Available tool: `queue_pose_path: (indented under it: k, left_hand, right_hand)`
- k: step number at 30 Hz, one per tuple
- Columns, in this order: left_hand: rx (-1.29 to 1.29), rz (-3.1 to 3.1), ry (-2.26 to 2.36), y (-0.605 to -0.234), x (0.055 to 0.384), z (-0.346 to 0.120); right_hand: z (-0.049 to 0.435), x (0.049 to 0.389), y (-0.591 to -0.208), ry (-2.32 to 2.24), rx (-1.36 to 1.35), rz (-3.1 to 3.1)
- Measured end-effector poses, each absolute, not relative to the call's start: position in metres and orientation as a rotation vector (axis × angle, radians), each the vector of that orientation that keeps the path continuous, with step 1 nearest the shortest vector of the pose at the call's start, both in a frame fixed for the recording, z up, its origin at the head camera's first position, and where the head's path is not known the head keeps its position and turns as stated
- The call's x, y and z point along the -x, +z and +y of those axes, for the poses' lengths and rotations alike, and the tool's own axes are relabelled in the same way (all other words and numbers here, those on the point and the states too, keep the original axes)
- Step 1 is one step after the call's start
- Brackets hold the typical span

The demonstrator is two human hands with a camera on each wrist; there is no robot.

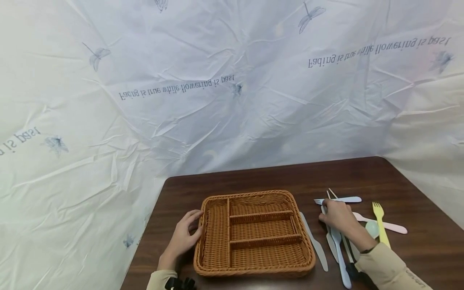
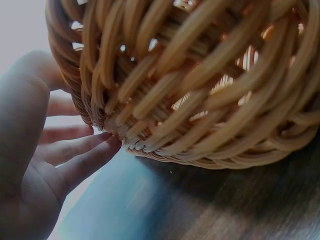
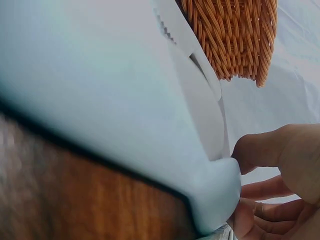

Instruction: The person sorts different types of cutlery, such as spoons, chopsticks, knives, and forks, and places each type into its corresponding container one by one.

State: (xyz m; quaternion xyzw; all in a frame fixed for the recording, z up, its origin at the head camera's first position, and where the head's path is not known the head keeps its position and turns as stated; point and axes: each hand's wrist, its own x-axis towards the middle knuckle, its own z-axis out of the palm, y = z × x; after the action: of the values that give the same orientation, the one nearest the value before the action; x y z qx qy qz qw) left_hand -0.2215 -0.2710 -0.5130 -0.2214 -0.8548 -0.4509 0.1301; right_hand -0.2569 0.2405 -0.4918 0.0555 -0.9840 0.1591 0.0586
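A brown wicker basket (image 1: 212,241), split into several compartments, sits on the table. My left hand (image 1: 183,233) is at its left side, with fingertips on the outer weave (image 2: 150,95) and the thumb close to the wall. To the right, my right hand (image 1: 338,215) reaches down into a loose cluster of cutlery. Its thumb and curled fingers meet at the end of a pale plastic utensil (image 3: 217,187), which looms blurred and large in the right wrist view. Under and beside that hand lie a white knife (image 1: 331,246) and a light blue utensil (image 1: 342,262), partly covered.
Between basket and cluster lies a pale knife (image 1: 315,242). A light blue fork (image 1: 349,199) lies behind the right hand, near thin stick tips (image 1: 332,193). Further right are a yellow fork (image 1: 380,221), a pink handle (image 1: 396,228) and a pale green spoon (image 1: 371,228). Printed cloth (image 1: 253,121) hangs behind the table (image 1: 217,183).
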Motion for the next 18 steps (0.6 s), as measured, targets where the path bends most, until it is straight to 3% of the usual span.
queue_pose_path:
  k: [18]
  left_hand:
    - [0.631,-2.503,-1.303,-0.5137,0.2216,-0.2705]
  right_hand:
    - [0.2323,0.265,-0.4856,0.579,-0.036,-3.078]
